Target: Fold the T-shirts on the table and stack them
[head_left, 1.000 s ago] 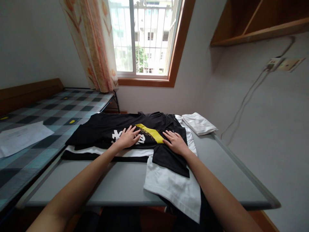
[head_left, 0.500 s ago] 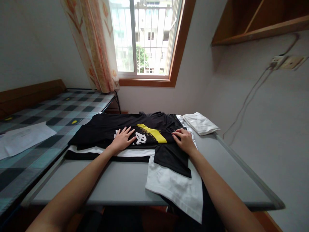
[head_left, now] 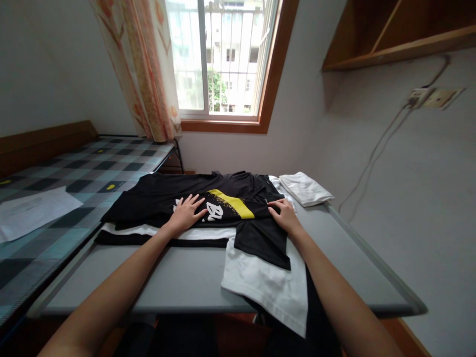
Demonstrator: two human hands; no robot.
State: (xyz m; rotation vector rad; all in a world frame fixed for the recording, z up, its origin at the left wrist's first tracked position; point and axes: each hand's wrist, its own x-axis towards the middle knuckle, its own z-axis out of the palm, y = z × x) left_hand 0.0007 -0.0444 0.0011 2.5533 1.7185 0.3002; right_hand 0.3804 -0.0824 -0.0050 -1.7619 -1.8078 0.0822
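Note:
A black T-shirt point(head_left: 156, 198) with a yellow stripe and white lettering lies spread on top of a pile of clothes on the grey table point(head_left: 186, 277). My left hand point(head_left: 185, 214) lies flat on the shirt's front, fingers spread, beside the lettering. My right hand point(head_left: 283, 215) rests on the shirt's right edge near the sleeve, fingers stretched and slightly bent. Under the black shirt lies a white garment point(head_left: 267, 287) that hangs over the table's near edge.
A folded white cloth point(head_left: 305, 189) sits at the table's far right corner. A bed with a checked cover point(head_left: 74, 173) and a white sheet of paper point(head_left: 33, 210) stands on the left. Window, curtain and a wooden shelf lie beyond.
My two hands have slid apart over the black shirt: the left a little to the left, the right out to the shirt's right edge. More of the white lettering shows.

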